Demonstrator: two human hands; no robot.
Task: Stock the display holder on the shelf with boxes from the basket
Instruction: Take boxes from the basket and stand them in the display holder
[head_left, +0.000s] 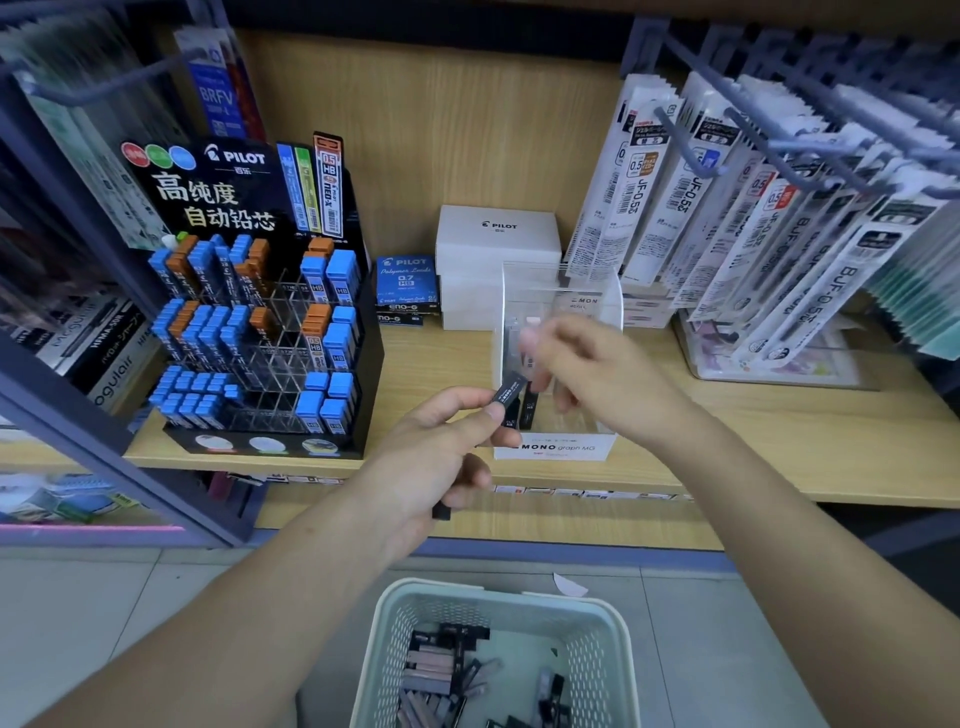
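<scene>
Left hand (441, 452) pinches a dark box (508, 393) betw thumb and forefinger, tip aimed at the display holder (563, 306); more dark stock (441, 512) is tucked under its curled lower fingers. Right hand (592, 374) is up at the holder's open front, motion-blurred. Fingers look bent, poss. around sth pale, but can't tell if it grips anything. Holder = clear acrylic, at the front edge of the shelf (779, 447), roughly mid-span, w/ Pilot lead rack (260, 322) toward the left end and white cartons (496, 234) behind it by the back wall. A couple of dark boxes (528, 408) stand upright inside, low at the front. Basket (467, 590) is on the floor below w/ plenty in it, so task looks early. Risks, imo: holder looks light and sits right on the edge, so a shove while feeding a box in could slide it off or tip it fwd. Both hands crowd the same opening, so they could knock each other or topple the standing boxes. Palm stash looks loosely held; reaching fwd could drop one, likely missing the basket.
</scene>
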